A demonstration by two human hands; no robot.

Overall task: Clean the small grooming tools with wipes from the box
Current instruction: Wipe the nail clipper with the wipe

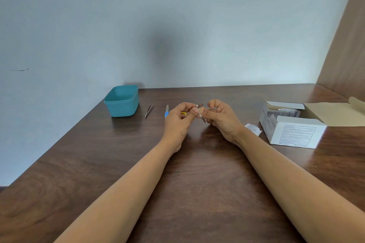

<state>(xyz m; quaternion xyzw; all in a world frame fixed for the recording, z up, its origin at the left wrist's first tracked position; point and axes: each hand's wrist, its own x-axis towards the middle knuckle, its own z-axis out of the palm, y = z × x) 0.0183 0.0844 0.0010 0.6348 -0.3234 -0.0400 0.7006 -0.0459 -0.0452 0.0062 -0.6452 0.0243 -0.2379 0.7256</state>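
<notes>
Our left hand (pixel 177 122) pinches a small metal grooming tool (pixel 199 105) while our right hand's (pixel 223 119) fingers (pixel 214 103) hold a white wipe (pixel 200 112) round it.

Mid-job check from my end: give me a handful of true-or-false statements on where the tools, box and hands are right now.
1. The wipe box is open. True.
2. The tweezers lie inside the teal container. False: they lie on the table, between the container and the blue-handled file.
3. The left hand and the right hand both pinch a small metal tool. True.
4. The teal container stands to the right of the box. False: it stands far to the left of it.
5. A white wrapper lies on the table beside the box. True.
</notes>
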